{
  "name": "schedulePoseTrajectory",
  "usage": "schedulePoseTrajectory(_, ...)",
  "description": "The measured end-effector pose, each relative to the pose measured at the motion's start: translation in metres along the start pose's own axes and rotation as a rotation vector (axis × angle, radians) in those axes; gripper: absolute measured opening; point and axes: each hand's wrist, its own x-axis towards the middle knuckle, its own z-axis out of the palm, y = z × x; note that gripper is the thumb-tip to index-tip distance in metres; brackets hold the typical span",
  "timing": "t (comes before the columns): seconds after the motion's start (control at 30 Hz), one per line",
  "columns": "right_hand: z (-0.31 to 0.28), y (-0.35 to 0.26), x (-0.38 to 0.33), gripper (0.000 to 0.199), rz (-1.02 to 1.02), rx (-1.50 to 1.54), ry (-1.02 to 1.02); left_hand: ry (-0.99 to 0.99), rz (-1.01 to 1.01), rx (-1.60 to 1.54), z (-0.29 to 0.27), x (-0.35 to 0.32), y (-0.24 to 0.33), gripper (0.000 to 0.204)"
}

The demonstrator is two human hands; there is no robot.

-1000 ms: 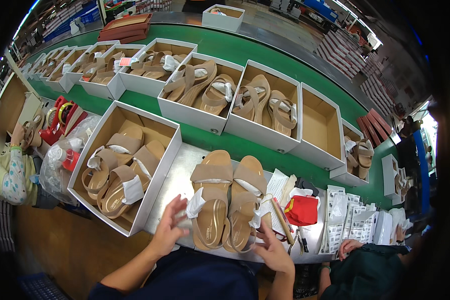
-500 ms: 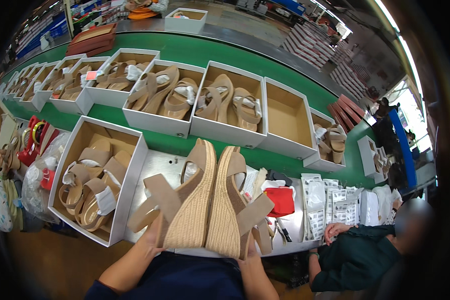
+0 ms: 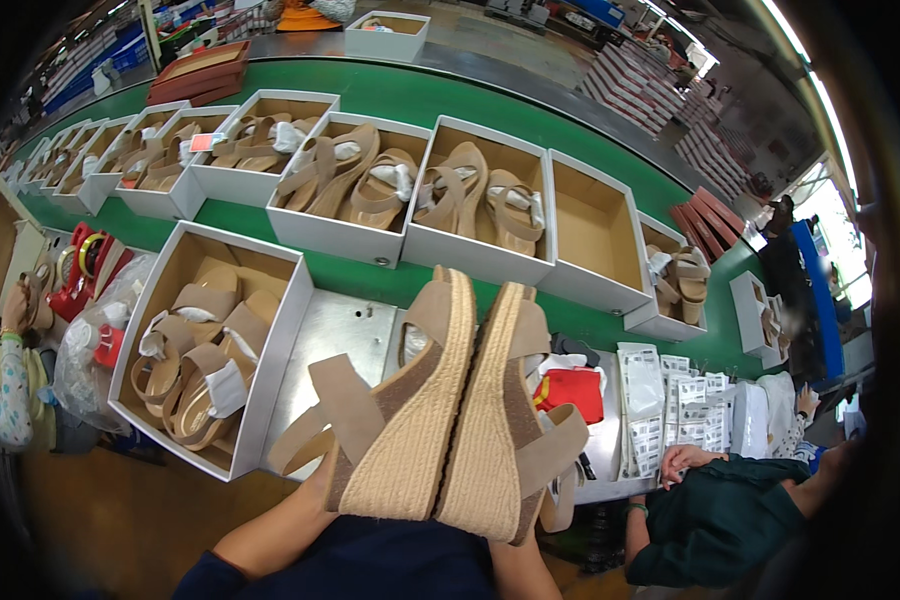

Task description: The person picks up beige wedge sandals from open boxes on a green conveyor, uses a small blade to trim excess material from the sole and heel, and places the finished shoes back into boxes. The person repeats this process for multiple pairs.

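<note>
I hold a pair of tan wedge sandals up in front of me, their woven rope-look wedges side by side and close together. My left hand (image 3: 322, 488) grips the left wedge sandal (image 3: 395, 420) from behind its heel end, the fingers mostly hidden. Behind the right wedge sandal (image 3: 500, 430), my right hand (image 3: 515, 546) grips its heel end and is almost wholly covered. Loose straps stick out at both outer sides. To the left stands an open white shoe box (image 3: 270, 390) with another pair of tan sandals (image 3: 205, 370), white paper tucked under their straps.
A row of open white boxes with sandals runs along the green table (image 3: 370, 85); one box (image 3: 595, 235) holds no shoes. Right of me lie a red pouch (image 3: 575, 393) and label sheets (image 3: 640, 410), beside a co-worker's arm (image 3: 660, 510). Another person's sleeve (image 3: 10, 390) shows far left.
The held sandals have shifted right and tilted slightly, their heels now lower in view. The whole scene has moved a little to the right as my view turned.
</note>
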Motion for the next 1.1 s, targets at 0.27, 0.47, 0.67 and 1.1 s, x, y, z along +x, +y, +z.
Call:
schedulePoseTrajectory(0.27, 0.009, -0.007, -0.009, 0.063, -0.014, -0.436, 0.21, 0.119, 0.014, 0.049, -0.011, -0.01, 0.008, 0.058)
schedulePoseTrajectory(0.47, 0.009, -0.009, -0.003, 0.055, 0.167, -1.364, 0.248, 0.068, 0.076, -0.005, -0.039, -0.02, 0.023, 0.064)
schedulePoseTrajectory(0.67, 0.013, -0.046, -0.023, 0.031, -0.119, -2.155, 0.45, 0.11, 0.092, 0.065, -0.014, -0.022, 0.016, 0.056)
schedulePoseTrajectory(1.1, 0.033, -0.027, -0.012, 0.023, -0.752, -1.872, 0.42, -0.019, -0.048, 0.194, 0.038, -0.016, -0.007, 0.047)
